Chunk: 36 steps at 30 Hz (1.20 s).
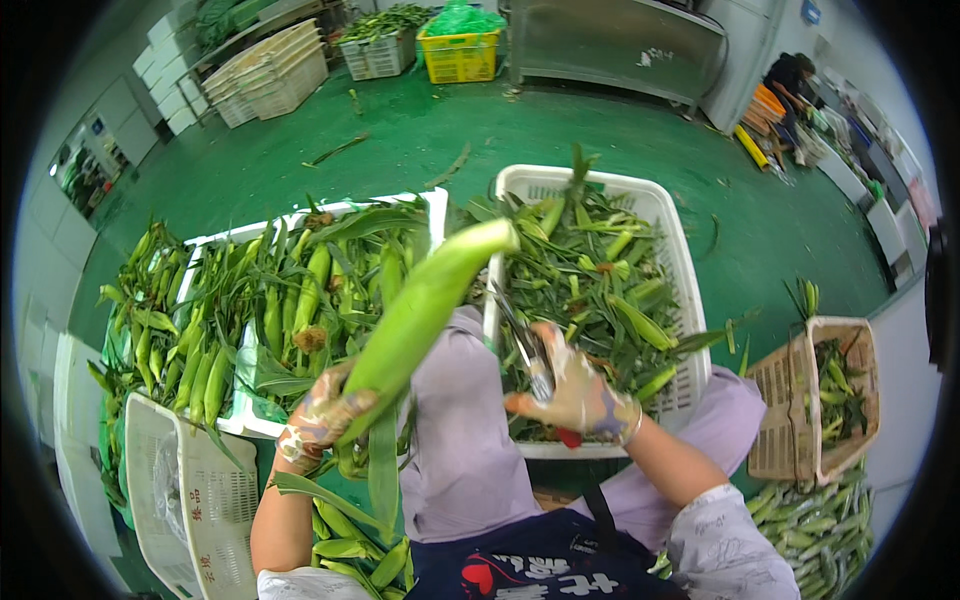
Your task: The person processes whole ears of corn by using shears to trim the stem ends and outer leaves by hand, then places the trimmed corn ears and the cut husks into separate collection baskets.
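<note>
My left hand (pixel 324 412), in a stained glove, grips an ear of corn in its green husk (pixel 427 315) near its lower end. The pale cut end points up and to the right. Long leaves hang below that hand. My right hand (pixel 577 390), also in a stained glove, holds pruning shears or scissors (pixel 529 349), with the dark blades pointing up and left. The exact kind of tool is hard to tell. Beneath this hand stands a white plastic crate (pixel 686 285) heaped with cut husks and leaves. Unhusked corn (pixel 315 281) fills white boxes on the left.
An upright white crate (pixel 217 510) stands at lower left. More corn (pixel 360 547) lies between my left arm and lap. A beige basket (pixel 814 405) and piled corn (pixel 817 525) are at right. Crates, a yellow crate (pixel 461 60) and a metal counter (pixel 615 45) stand behind; a person sits far right.
</note>
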### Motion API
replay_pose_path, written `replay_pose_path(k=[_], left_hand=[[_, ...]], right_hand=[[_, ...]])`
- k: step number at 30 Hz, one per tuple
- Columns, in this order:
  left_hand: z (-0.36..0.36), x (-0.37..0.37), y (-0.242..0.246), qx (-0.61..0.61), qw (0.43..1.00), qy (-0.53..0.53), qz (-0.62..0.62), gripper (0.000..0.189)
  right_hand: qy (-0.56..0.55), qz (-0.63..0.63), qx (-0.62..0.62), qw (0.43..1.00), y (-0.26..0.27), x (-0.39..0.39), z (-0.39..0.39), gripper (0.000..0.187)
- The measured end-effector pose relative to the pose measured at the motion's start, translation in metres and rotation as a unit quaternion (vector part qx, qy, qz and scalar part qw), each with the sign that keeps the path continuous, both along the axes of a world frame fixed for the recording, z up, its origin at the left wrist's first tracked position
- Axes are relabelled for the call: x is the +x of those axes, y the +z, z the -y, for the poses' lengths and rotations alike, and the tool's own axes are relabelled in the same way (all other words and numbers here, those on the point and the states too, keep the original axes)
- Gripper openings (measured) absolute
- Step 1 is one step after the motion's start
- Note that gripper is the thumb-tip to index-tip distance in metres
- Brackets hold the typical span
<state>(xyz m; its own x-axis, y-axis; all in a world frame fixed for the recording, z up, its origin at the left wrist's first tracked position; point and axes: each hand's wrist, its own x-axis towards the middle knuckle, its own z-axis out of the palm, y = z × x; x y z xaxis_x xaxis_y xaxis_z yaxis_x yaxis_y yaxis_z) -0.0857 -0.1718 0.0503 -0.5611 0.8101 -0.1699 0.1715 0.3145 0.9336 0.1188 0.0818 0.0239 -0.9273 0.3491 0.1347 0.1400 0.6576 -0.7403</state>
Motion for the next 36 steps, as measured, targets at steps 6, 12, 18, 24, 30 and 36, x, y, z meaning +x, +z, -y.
replay_pose_path(k=[6,12,18,24,30,36], left_hand=[[-0.014,0.033,-0.022,-0.066,0.939,-0.071,0.331,0.057],[-0.07,0.03,0.031,-0.196,0.972,-0.072,0.105,0.061],[-0.179,-0.001,0.018,-0.13,0.896,-0.367,0.214,0.037],[-0.23,-0.027,-0.04,0.09,0.903,-0.189,0.376,0.056],[-0.226,0.111,-0.057,-0.088,0.992,-0.085,0.015,0.064],[-0.187,0.096,-0.067,0.036,0.974,-0.1,0.2,0.064]], right_hand=[[0.023,-0.01,-0.046,0.999,0.001,0.032,-0.021,0.056],[-0.166,0.147,-0.368,0.903,-0.055,0.119,-0.052,0.038],[-0.164,0.169,0.048,0.971,-0.009,0.093,-0.044,0.092],[-0.219,-0.098,-0.216,0.946,-0.055,0.069,-0.044,0.075],[-0.236,-0.084,-0.436,0.864,-0.086,0.069,0.003,0.066],[-0.079,0.128,-0.264,0.953,-0.063,0.115,-0.033,0.084]])
